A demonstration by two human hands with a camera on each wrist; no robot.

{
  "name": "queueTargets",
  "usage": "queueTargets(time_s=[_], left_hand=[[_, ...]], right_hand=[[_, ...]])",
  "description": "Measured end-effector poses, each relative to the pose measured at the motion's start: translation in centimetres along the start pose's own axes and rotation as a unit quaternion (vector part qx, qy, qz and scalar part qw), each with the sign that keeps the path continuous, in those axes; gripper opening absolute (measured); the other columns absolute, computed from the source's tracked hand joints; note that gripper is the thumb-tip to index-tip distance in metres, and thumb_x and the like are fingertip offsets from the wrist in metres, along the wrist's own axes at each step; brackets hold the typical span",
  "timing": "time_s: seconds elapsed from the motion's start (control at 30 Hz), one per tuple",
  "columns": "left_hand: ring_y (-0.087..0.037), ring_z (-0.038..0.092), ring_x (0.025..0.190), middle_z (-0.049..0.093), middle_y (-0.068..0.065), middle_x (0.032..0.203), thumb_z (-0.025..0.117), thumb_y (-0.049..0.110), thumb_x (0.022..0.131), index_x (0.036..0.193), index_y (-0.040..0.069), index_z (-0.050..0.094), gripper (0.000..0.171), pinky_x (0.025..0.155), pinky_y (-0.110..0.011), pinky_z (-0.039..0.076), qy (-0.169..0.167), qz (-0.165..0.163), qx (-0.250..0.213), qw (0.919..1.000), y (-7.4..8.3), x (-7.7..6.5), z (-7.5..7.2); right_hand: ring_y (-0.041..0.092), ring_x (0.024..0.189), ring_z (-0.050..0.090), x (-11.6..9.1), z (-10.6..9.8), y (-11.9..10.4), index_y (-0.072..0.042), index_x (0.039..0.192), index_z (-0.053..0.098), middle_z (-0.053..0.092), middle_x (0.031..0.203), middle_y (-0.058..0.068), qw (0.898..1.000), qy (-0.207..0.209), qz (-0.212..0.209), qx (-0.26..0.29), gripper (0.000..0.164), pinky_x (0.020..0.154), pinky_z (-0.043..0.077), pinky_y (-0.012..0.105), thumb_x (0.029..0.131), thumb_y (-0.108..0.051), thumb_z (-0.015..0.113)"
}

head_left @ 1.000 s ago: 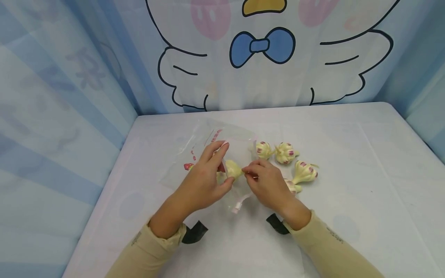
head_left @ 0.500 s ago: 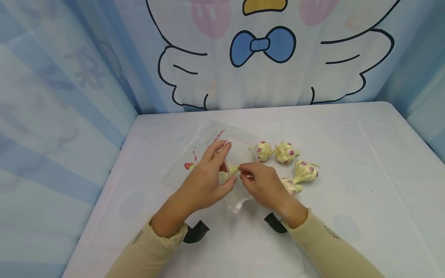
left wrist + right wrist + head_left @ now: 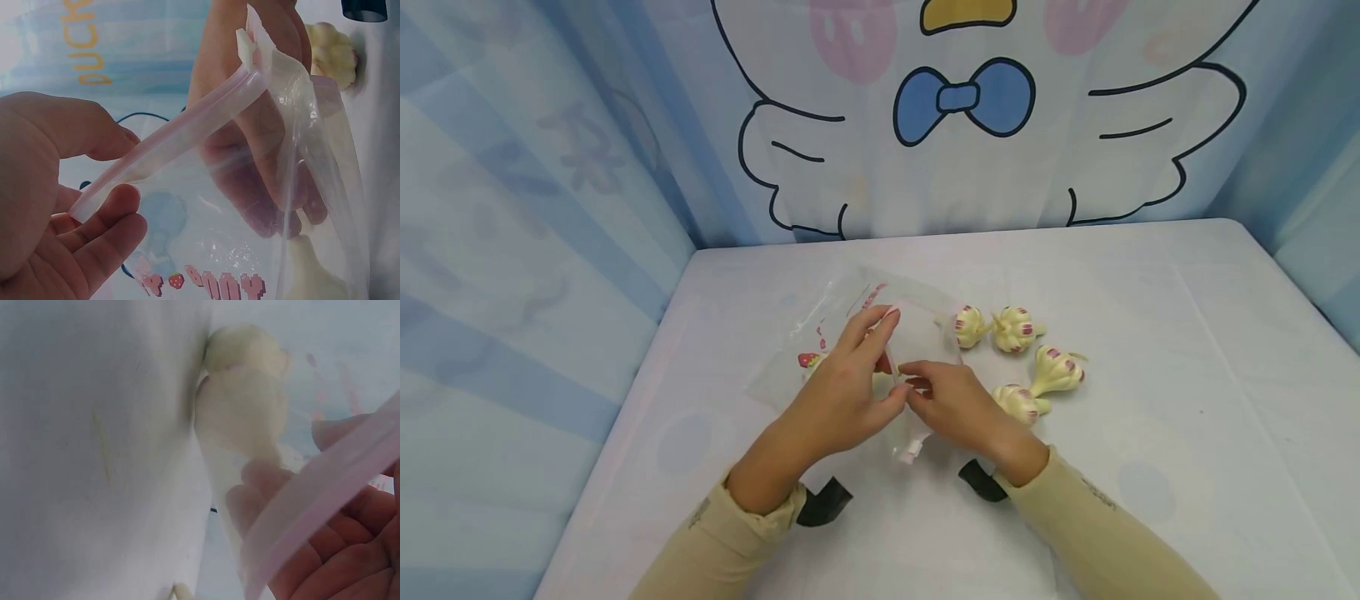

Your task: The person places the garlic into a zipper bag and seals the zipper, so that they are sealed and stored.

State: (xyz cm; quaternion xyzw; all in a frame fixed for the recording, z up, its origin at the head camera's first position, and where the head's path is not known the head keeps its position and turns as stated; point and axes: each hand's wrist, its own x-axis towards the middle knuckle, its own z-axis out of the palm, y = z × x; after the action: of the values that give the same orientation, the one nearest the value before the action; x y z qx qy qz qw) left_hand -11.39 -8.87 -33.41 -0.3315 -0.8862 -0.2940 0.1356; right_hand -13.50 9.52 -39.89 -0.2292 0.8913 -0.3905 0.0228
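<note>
My left hand [image 3: 842, 379] pinches the pink zip edge of a clear plastic bag [image 3: 219, 219] with red printing, keeping its mouth apart. My right hand [image 3: 958, 404] reaches through the mouth, its fingers showing through the film in the left wrist view. Those fingertips are at the stem of a pale toy-like garlic bulb [image 3: 240, 412] inside the bag and appear to pinch it. Another pale bulb [image 3: 247, 347] lies against it in the right wrist view. In the head view the hands hide most of the bag's contents.
Several cream garlic bulbs with purple-red marks, one at the right [image 3: 1057, 368], lie on the white-covered table [image 3: 1187, 400] right of the bag. A white zip slider [image 3: 912, 450] hangs at the bag's near corner. Patterned curtains stand behind and at both sides.
My right hand has moved left, carrying the garlic bulb through the bag's mouth. The bulb, visible between the hands before, is now hidden in the head view. The left hand has barely moved.
</note>
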Motion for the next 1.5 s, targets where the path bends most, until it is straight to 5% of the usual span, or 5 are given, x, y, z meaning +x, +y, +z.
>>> queueTargets(time_s=[0.3,0.6,0.83,1.2,1.5], left_hand=[[-0.015,0.058,0.083,0.04,-0.021,0.147,0.081,0.009,0.081,0.144,-0.011,0.044,0.076,0.068,-0.022,0.05,0.004,0.015,0.003,0.9999,-0.1,0.0,0.2],[-0.015,0.058,0.082,0.041,-0.021,0.146,0.081,0.008,0.081,0.143,-0.012,0.045,0.074,0.071,-0.024,0.051,0.002,0.02,0.008,0.9998,-0.2,0.0,0.3],[-0.016,0.057,0.083,0.041,-0.021,0.145,0.082,0.009,0.08,0.142,-0.011,0.046,0.074,0.072,-0.025,0.051,0.006,0.024,0.013,0.9996,-0.3,0.0,0.3],[-0.017,0.058,0.086,0.041,-0.02,0.147,0.081,0.009,0.081,0.143,-0.01,0.046,0.074,0.069,-0.024,0.051,0.002,0.008,0.02,0.9998,-0.4,0.0,0.3],[-0.015,0.058,0.084,0.039,-0.019,0.146,0.081,0.009,0.082,0.144,-0.01,0.044,0.075,0.068,-0.022,0.05,-0.009,-0.006,0.02,0.9997,-0.8,0.3,0.4]], right_hand=[[0.024,0.106,0.067,0.9,0.5,-0.2,-0.002,0.129,0.065,0.071,0.117,0.01,0.999,-0.025,0.023,0.015,0.04,0.09,0.053,0.043,0.091,-0.004,0.052],[0.018,0.077,0.056,1.7,0.8,-0.2,-0.004,0.111,0.069,0.067,0.084,0.001,0.999,-0.034,0.004,0.025,0.037,0.071,0.048,0.034,0.082,0.004,0.047],[0.028,0.11,0.065,2.2,1.2,0.1,-0.003,0.111,0.066,0.07,0.117,0.01,0.998,-0.028,-0.049,0.04,0.037,0.093,0.051,0.046,0.082,0.012,0.047],[0.027,0.117,0.063,1.7,0.4,0.0,-0.003,0.135,0.06,0.065,0.129,0.009,0.996,-0.046,0.029,0.068,0.048,0.096,0.05,0.043,0.087,-0.002,0.053],[0.027,0.113,0.065,0.0,-1.7,-0.6,0.001,0.136,0.058,0.062,0.134,0.012,0.998,-0.033,-0.002,0.061,0.044,0.092,0.053,0.041,0.095,-0.013,0.062]])
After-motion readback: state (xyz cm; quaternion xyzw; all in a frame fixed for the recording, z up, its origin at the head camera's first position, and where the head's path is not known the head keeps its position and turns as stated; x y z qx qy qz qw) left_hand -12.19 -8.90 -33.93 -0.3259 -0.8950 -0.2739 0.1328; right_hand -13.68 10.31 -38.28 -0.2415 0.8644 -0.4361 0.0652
